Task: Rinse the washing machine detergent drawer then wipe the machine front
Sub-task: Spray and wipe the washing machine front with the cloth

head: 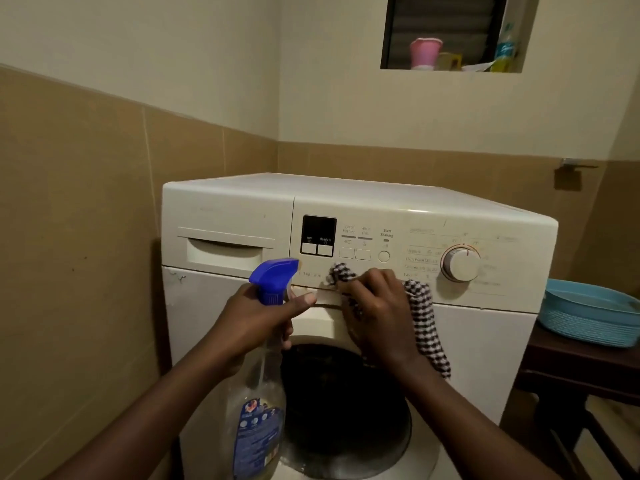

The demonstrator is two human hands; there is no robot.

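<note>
A white front-loading washing machine (221,306) fills the middle of the view. Its detergent drawer (225,252) sits closed at the top left of the front panel. My left hand (256,320) grips a clear spray bottle (259,420) with a blue trigger head, its nozzle facing the panel. My right hand (377,313) presses a black-and-white checked cloth (424,323) against the seam below the control buttons; part of the cloth hangs down over the door. The round dark door (346,410) is partly hidden by my arms.
A program dial (460,263) sits on the panel's right. A blue basin (588,317) rests on a dark wooden stand (581,372) right of the machine. Tiled walls close in at left and behind. A window ledge (450,60) above holds cups and a bottle.
</note>
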